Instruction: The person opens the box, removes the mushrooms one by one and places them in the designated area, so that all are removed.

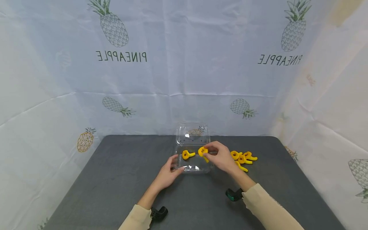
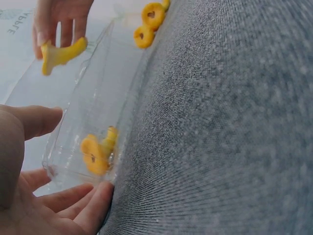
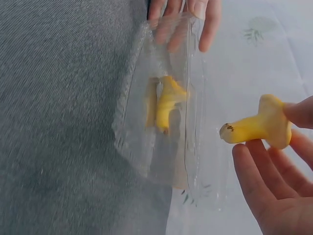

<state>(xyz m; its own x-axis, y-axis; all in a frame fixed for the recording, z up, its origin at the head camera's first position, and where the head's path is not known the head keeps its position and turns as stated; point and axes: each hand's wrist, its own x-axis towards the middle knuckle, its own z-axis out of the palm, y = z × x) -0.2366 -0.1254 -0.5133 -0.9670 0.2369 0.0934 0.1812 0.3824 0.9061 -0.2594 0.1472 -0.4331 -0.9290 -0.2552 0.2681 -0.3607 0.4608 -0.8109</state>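
A clear plastic clamshell box [image 1: 188, 168] lies on the dark table with its lid [image 1: 184, 138] raised at the back. Inside, toward its left, rests one yellow mushroom [image 1: 185, 155] with a round, hollow-centred cap. My right hand [image 1: 220, 156] holds a second yellow mushroom [image 3: 252, 127] by the cap, over the right part of the box; its stem points away from the palm in the right wrist view. At the box's left side is my left hand [image 1: 167, 175], its fingertips against the plastic wall and its thumb held apart from the fingers.
Several more yellow mushrooms [image 1: 242, 158] lie in a loose group on the table, right of the box and beside my right wrist. Behind the table's back edge hangs a pale curtain [image 1: 198, 76] printed with pineapples.
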